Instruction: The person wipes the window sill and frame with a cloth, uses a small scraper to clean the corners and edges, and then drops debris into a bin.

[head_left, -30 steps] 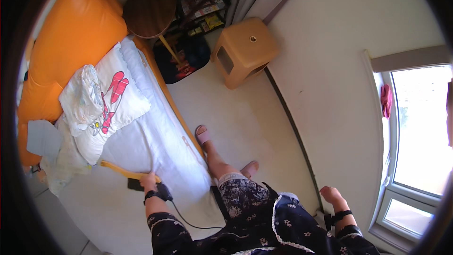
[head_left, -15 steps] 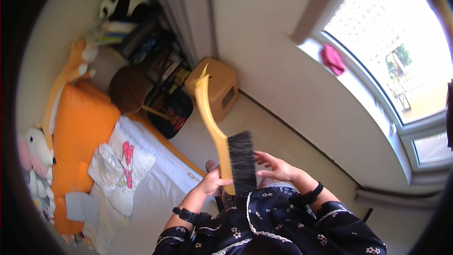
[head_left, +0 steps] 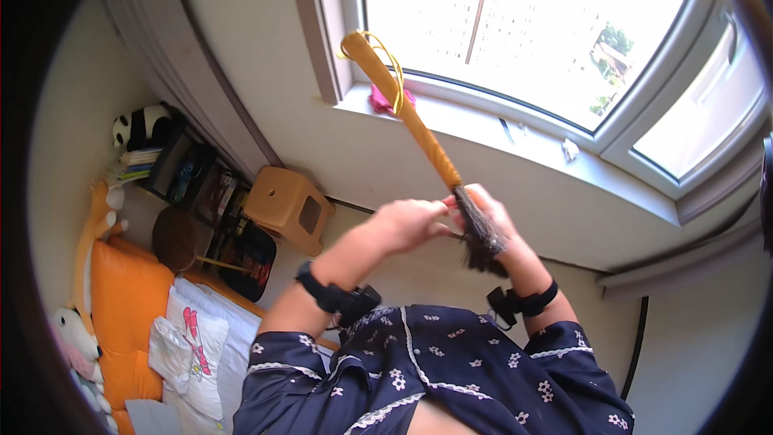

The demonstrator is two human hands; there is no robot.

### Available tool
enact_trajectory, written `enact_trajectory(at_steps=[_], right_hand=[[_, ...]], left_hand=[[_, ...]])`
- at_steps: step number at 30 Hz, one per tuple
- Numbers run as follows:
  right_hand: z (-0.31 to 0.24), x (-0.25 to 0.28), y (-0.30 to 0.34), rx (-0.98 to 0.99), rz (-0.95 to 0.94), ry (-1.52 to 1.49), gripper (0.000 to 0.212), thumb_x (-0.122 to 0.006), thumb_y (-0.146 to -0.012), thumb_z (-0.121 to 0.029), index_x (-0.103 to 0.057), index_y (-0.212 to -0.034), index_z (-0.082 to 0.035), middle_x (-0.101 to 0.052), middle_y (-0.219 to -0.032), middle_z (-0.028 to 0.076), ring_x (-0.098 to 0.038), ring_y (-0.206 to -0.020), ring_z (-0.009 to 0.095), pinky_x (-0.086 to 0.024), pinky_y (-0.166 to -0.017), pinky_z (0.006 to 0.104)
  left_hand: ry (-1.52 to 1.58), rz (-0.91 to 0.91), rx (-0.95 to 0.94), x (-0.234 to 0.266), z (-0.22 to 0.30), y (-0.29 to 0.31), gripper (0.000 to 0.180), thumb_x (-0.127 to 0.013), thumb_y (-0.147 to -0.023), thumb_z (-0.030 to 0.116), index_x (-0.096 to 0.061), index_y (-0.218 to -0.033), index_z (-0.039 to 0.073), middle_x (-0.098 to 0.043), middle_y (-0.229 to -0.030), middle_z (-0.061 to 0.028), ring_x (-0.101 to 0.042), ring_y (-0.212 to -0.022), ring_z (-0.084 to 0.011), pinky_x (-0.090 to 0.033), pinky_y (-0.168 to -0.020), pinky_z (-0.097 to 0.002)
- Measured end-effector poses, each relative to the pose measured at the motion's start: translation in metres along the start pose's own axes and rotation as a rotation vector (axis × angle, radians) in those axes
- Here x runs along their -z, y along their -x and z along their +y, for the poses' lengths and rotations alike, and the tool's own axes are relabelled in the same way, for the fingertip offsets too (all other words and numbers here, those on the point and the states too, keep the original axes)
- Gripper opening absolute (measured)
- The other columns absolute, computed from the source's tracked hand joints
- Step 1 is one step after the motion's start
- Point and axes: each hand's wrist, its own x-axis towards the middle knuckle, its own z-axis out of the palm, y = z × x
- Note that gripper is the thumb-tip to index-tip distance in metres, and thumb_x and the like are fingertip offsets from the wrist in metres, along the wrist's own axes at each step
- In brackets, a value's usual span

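Observation:
A long-handled hand brush [head_left: 431, 149] is held up in front of me, its yellow wooden handle slanting to the upper left. A yellow cord loop hangs from the handle's end. The dark bristles [head_left: 481, 238] point down and to the right, seen nearly edge-on. My right hand [head_left: 487, 203] is closed around the brush from behind, where handle and bristles meet; the brush hides part of it. My left hand [head_left: 407, 224] reaches in from the left, fingertips bent together at the bristles' edge. Whatever they pinch is too small to make out.
Beyond the brush are a window and a white sill [head_left: 475, 129] with a pink cloth [head_left: 382, 100] and small items. A tan plastic stool [head_left: 282, 201] stands by the wall. At left are a bed with an orange cushion [head_left: 129, 314], plush toys and a dark shelf.
The brush has passed from my left hand to my right, risen and turned edge-on. My left hand has moved to the bristles. The view has swung toward the window.

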Motion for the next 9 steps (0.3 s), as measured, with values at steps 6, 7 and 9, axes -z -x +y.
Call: enact_trajectory(at_steps=[6, 7, 9], right_hand=[[-0.077, 0.151, 0.107, 0.428, 0.772, 0.519, 0.018, -0.046, -0.093, -0.026, -0.052, -0.087, -0.01, -0.046, -0.071, 0.001, -0.041, -0.053, 0.01, -0.037, -0.048, 0.0248], [-0.1, 0.174, 0.138, 0.407, 1.025, 0.669, 0.016, -0.048, -0.093, -0.024, -0.051, -0.084, -0.011, -0.042, -0.069, -0.003, -0.037, -0.053, 0.01, -0.036, -0.048, 0.0249], [-0.184, 0.203, 0.22, 0.681, 1.195, 0.772, 0.021, -0.052, -0.091, -0.027, -0.051, -0.107, -0.014, -0.052, -0.088, 0.001, -0.048, -0.079, 0.01, -0.038, -0.081, 0.0245]], left_hand=[[0.359, 0.326, 0.043, 0.152, -0.005, 0.105, 0.023, -0.054, -0.089, 0.016, -0.063, -0.104, 0.001, -0.065, -0.097, -0.0096, -0.062, -0.089, -0.0159, -0.049, -0.079, -0.0276], [0.321, 0.446, -0.065, 0.176, 0.006, 0.121, 0.024, -0.051, -0.09, 0.018, -0.063, -0.104, 0.001, -0.063, -0.101, -0.0104, -0.061, -0.093, -0.019, -0.049, -0.083, -0.0313], [0.126, 0.994, -0.246, 0.197, 0.055, 0.172, 0.022, -0.051, -0.087, 0.022, -0.066, -0.081, 0.006, -0.065, -0.08, -0.004, -0.062, -0.072, -0.01, -0.049, -0.066, -0.0239]])
